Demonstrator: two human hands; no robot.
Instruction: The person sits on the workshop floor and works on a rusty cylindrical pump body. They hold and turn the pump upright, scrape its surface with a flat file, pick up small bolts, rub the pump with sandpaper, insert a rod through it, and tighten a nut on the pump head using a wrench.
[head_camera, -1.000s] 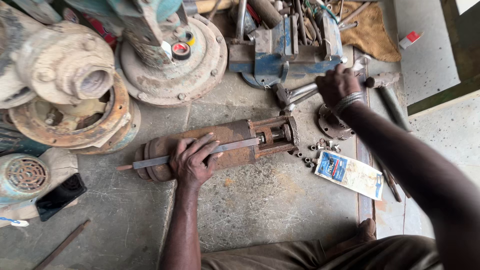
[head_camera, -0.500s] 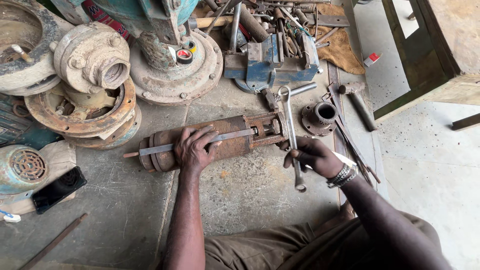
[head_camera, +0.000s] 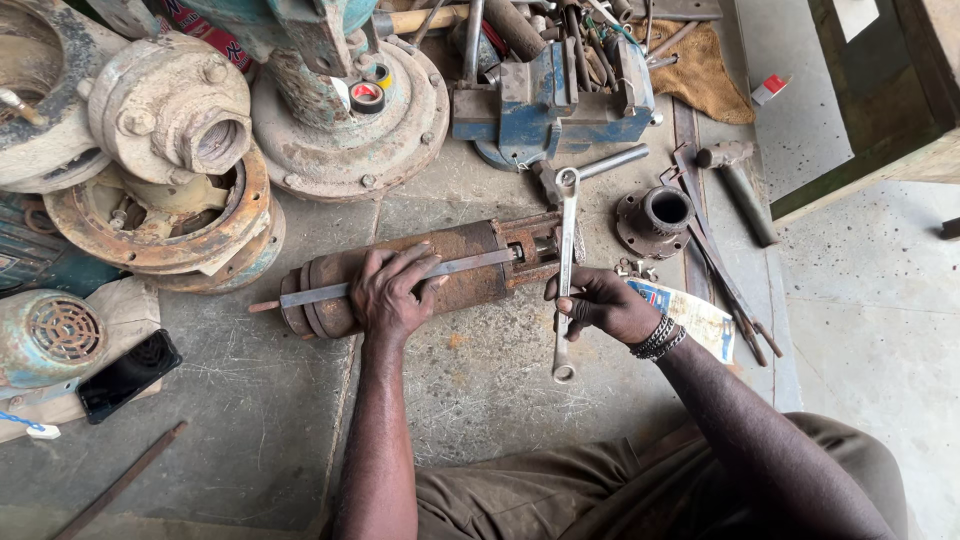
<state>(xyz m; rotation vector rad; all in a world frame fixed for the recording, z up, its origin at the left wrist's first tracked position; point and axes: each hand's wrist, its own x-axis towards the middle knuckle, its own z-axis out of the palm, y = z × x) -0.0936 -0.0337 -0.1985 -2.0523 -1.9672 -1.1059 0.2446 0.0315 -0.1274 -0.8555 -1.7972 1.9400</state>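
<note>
Rusty pump body lies under left hand; right hand grips spanner.

The long cylinder under the left hand is rough, rust-brown metal; the flat bar across it is dull grey steel. The right hand grips a smooth, bright metal wrench. The far vise wears chipped blue paint, and the floor is matt, scratched concrete.

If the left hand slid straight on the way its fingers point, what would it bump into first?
The left hand lies on the rusty cylinder, fingers on the flat metal bar. Straight ahead is bare floor, then probably the big rusty round base.
</note>
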